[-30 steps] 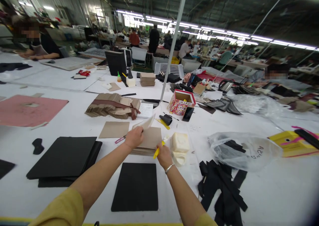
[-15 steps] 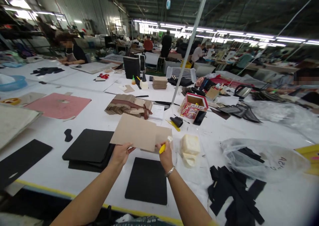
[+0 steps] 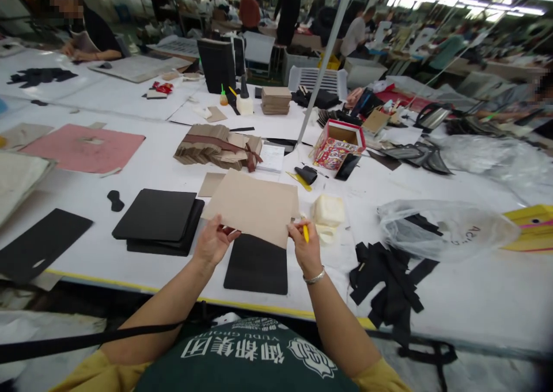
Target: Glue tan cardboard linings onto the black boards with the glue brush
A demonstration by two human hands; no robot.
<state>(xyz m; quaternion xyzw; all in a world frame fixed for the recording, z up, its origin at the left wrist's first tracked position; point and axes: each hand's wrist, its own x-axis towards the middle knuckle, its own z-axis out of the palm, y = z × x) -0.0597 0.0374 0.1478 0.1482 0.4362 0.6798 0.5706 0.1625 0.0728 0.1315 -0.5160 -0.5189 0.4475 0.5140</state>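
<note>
A tan board [image 3: 254,204] is held up between my two hands, tilted above the table. My left hand [image 3: 213,239] grips its near left edge, thumb on top. At its right corner, my right hand [image 3: 306,243] pinches the board and also holds a yellow-handled tool [image 3: 306,233]. Just below the board lies a single black panel [image 3: 256,268], its far part covered. A stack of black panels [image 3: 154,214] sits left of my left hand. Another tan piece [image 3: 210,185] lies flat behind the held board. Close to my right hand stands a whitish block-shaped container [image 3: 328,210].
Bundled tan boards [image 3: 211,144], a red patterned box [image 3: 339,144] and a slanting pole [image 3: 324,63] stand farther back. Black strips [image 3: 389,282] and a clear plastic bag [image 3: 444,227] lie right. A pink sheet [image 3: 86,147] is left. A person [image 3: 88,34] sits far left.
The view has tipped downward, showing the apron. The held board has shifted right relative to the tan piece behind it, and my right hand now grips its right corner.
</note>
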